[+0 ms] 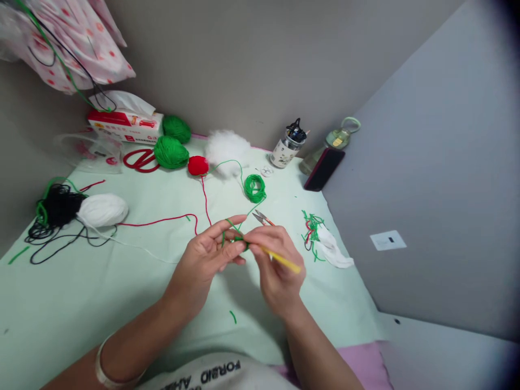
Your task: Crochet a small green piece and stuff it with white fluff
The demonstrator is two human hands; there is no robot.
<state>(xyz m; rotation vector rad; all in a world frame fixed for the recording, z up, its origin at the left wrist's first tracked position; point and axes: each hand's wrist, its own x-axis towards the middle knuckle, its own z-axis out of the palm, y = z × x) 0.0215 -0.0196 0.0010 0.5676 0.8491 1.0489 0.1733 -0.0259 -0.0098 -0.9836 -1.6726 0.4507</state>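
Right hand (277,275) (curled) grips yellow tool (284,261).

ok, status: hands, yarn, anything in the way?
Left hand pinching green yarn; right hand gripping yellow tool. Yarn crosses left index finger, leads to coil. Scissors just beyond right hand.

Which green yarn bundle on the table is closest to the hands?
The ring-shaped green coil, just beyond the small scissors. The front green ball and back green ball are plump and farther away, near the tissue box.
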